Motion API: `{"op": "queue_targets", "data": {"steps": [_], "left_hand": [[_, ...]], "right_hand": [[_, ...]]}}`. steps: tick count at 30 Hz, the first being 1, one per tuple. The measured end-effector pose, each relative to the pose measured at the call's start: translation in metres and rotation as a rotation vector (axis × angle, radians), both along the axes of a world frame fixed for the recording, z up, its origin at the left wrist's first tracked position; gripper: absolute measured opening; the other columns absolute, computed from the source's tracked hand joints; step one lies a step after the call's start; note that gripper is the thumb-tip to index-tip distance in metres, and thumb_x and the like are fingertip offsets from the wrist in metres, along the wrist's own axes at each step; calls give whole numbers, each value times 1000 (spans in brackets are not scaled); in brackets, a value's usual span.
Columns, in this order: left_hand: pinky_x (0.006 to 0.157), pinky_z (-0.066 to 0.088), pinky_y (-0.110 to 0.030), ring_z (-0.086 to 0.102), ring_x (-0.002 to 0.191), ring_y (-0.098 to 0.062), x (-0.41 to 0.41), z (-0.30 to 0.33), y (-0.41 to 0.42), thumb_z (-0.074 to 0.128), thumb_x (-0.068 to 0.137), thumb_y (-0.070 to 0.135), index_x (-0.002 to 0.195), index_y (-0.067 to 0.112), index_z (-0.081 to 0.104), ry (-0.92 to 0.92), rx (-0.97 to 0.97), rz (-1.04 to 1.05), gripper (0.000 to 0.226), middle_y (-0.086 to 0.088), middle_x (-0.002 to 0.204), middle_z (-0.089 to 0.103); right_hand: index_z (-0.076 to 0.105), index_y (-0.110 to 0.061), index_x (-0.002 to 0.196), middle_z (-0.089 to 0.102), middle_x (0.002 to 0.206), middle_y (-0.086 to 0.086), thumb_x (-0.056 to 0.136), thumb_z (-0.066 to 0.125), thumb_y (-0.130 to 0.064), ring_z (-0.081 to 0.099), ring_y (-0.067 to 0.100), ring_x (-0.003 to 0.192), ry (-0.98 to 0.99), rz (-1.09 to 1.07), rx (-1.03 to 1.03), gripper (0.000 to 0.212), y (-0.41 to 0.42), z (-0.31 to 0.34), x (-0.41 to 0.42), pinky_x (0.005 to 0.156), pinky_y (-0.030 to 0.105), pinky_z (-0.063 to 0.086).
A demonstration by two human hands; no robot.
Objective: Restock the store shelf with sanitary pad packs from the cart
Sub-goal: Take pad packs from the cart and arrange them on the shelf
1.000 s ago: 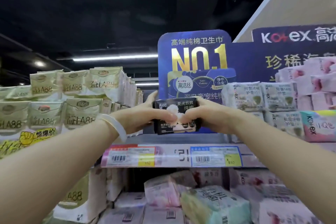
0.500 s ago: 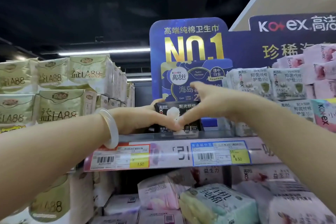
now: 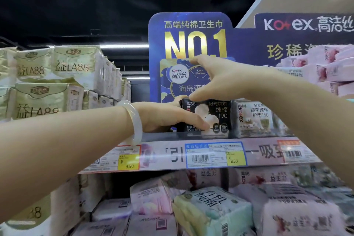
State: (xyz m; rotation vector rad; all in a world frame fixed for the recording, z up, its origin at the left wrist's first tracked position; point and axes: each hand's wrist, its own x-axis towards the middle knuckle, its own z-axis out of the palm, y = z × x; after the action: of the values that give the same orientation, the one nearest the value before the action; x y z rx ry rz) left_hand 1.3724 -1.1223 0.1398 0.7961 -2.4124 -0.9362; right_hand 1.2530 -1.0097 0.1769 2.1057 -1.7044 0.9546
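A black Kotex pad pack [image 3: 216, 113] stands upright on the top shelf [image 3: 168, 156], just behind the price rail. My left hand [image 3: 164, 117] grips its left side, thumb across the front and fingers behind. My right hand [image 3: 216, 80] hovers above the pack with its fingers arched and spread, and only the thumb touches the pack's top left corner. A white and green pad pack [image 3: 252, 117] stands directly to the right of the black one. No cart is in view.
A blue "NO.1" display board [image 3: 191, 40] rises behind the black pack. Gold packs [image 3: 47, 82] are stacked at the left and pink packs [image 3: 325, 71] at the upper right. The shelf below holds several pastel packs [image 3: 210, 209].
The black pack has gone from held in front of the shelf to standing on it. My right hand has let go of its right side and lifted above it; my left hand still grips.
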Motion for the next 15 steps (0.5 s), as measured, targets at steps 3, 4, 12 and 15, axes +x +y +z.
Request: {"op": "queue_targets", "data": {"steps": [3, 4, 12, 15], "left_hand": [[102, 45, -36, 63, 101, -13, -1, -1, 1, 83, 42, 37, 123, 21, 44, 16, -11, 25, 92, 4, 108, 65], [104, 44, -37, 62, 104, -14, -1, -1, 1, 84, 42, 36, 129, 21, 42, 19, -12, 32, 98, 4, 108, 65], [107, 33, -32, 40, 130, -17, 26, 7, 18, 88, 46, 24, 148, 41, 4, 108, -11, 137, 133, 2, 138, 46], [98, 41, -30, 46, 125, -13, 52, 9, 33, 85, 42, 23, 142, 36, 31, 226, -84, 195, 115, -1, 137, 45]], "right_hand": [[21, -23, 145, 49, 130, 5, 83, 65, -21, 55, 22, 109, -11, 2, 25, 76, 1, -1, 0, 91, 38, 50], [20, -23, 146, 49, 131, 4, 84, 64, -20, 54, 21, 109, -9, 3, 27, 76, 1, -1, 0, 90, 36, 50], [23, -25, 145, 44, 140, 3, 86, 58, -17, 51, 18, 115, 47, 54, -13, 69, 8, -4, 5, 90, 29, 45], [26, -28, 145, 42, 140, 2, 85, 59, -21, 51, 21, 119, 46, 121, -34, 68, 6, -7, 18, 97, 34, 45]]}}
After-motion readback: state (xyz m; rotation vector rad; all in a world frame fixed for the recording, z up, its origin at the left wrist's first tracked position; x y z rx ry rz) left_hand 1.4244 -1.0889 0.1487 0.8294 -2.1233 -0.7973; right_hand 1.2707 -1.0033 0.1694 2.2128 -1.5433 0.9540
